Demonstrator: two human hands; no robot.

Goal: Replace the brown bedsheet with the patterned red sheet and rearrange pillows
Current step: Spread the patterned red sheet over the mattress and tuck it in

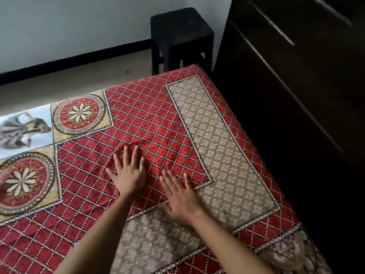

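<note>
The patterned red sheet point(150, 119) lies spread over the bed, with a red diamond grid, beige bands and round flower medallions. My left hand point(128, 173) presses flat on the red grid, fingers straight and spread, next to a small wrinkle in the cloth. My right hand point(181, 196) lies flat beside it, fingers straight, where the red grid meets the beige band. Neither hand holds anything. No brown sheet or pillow can be made out, though a floral cloth point(294, 252) shows at the bed's near right corner.
A black stool point(181, 36) stands on the floor past the bed's far corner. A dark wardrobe point(296, 56) with long metal handles rises along the right side, leaving a narrow shadowed gap. A white panel with a printed figure point(21, 131) is at the left edge.
</note>
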